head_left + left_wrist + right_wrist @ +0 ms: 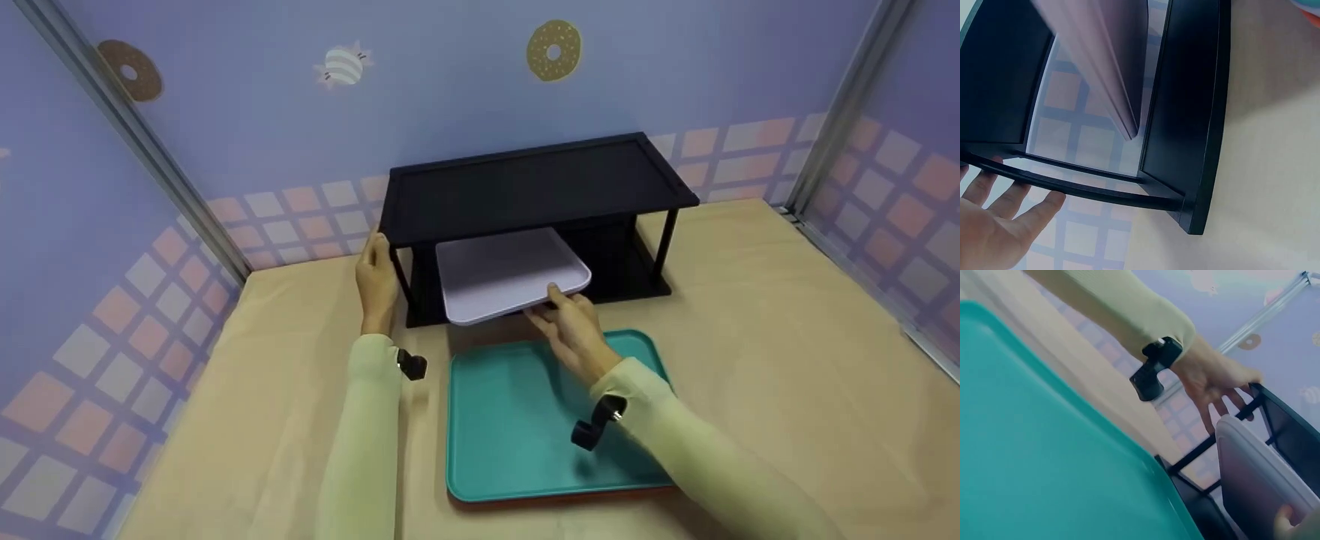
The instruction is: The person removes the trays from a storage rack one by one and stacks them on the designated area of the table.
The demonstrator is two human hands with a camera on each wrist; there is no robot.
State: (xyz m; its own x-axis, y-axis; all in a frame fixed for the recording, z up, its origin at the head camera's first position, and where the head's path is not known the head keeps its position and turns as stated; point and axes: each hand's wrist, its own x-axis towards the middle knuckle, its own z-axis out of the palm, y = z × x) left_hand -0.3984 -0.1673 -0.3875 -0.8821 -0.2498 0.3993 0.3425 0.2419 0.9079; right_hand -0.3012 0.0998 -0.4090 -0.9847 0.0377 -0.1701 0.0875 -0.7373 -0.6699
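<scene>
A pale lilac tray point(510, 274) is tilted between the two levels of a black two-tier rack point(536, 184), its front edge jutting out. My right hand point(574, 330) pinches that front edge, thumb on top and fingers beneath. My left hand point(377, 281) rests against the rack's left end. In the left wrist view, the extended fingers point(1039, 216) of that hand touch a black side post point(1089, 194). Below my right forearm lies a teal tray point(517, 427). The right wrist view shows the lilac tray point(1258, 467) between the rack's levels.
A reddish edge point(570, 496) shows under the teal tray. The rack stands on a beige cloth-covered table point(787, 337) before a patterned back wall point(450, 82). Metal corner posts point(855, 97) frame the space, with walls at left and right.
</scene>
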